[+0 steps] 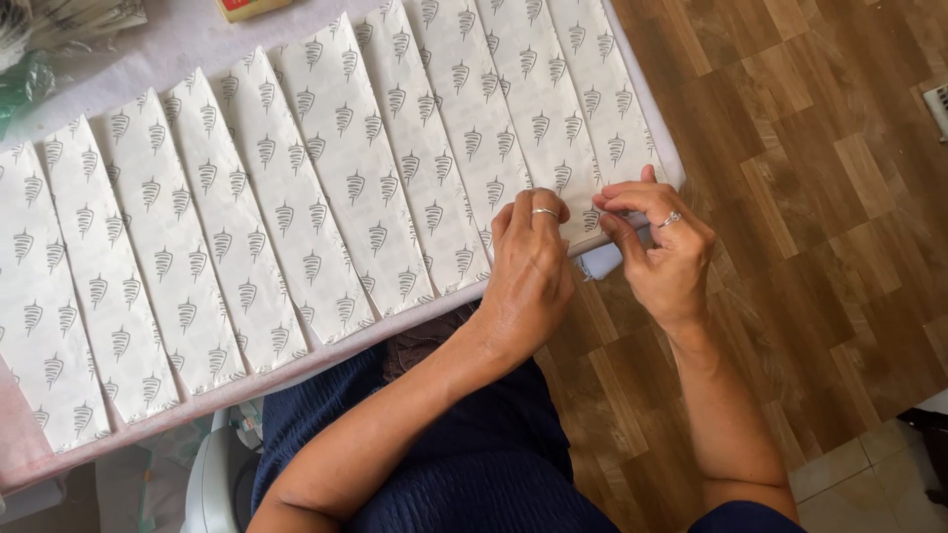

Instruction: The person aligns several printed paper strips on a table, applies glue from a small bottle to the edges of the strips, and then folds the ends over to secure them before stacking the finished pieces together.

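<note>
Both hands (533, 259) (660, 247) pinching the rightmost paper bag's (592, 109) near end.

Matt printed paper bags (326, 168), wood-grain floor (829, 197), metal rings (545, 211)

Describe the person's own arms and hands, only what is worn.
Both forearms are bare, with no watch or bracelet. The left hand wears a plain silver-coloured ring; the right hand wears a thinner ring. Dark blue sleeve edges show near the picture's bottom.
</note>
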